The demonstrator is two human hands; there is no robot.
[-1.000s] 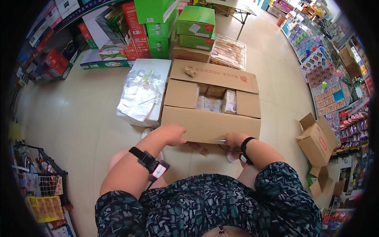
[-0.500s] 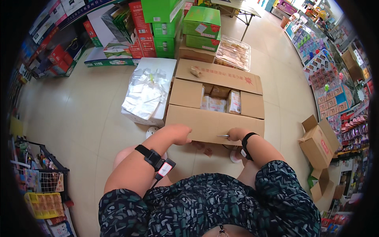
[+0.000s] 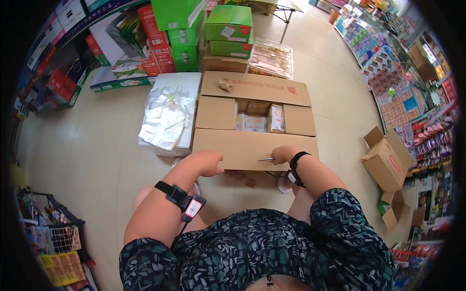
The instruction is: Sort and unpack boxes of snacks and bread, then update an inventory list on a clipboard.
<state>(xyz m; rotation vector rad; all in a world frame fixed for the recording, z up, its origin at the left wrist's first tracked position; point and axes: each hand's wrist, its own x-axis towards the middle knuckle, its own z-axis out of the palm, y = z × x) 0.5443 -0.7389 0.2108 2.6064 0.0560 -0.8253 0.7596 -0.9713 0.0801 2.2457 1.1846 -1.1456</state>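
Note:
A large cardboard box (image 3: 233,144) stands in front of me. Its flaps are folded outward around a gap, where several small white packets (image 3: 255,122) show. My left hand (image 3: 208,163) is closed at the left part of the near flap's edge, its fingertips partly hidden. Toward the right of that same flap, my right hand (image 3: 283,154) is closed around a slim pointed metal blade (image 3: 266,159). The blade points left, just over the cardboard; its handle is hidden in my fist. A small crumpled brown piece (image 3: 225,85) rests on the far flap.
Left of the box, a white box (image 3: 191,82) carries clear plastic bags (image 3: 167,116). Behind are green cartons (image 3: 229,26) and a clear-lidded tray (image 3: 271,57). An opened carton (image 3: 386,157) sits on the floor at right, near display shelves (image 3: 398,106). A wire basket rack (image 3: 63,237) is at lower left.
The view has shifted slightly, so the boxes sit further left in the picture. Both hands stay at nearly the same places on the near flap, the blade still in my right hand.

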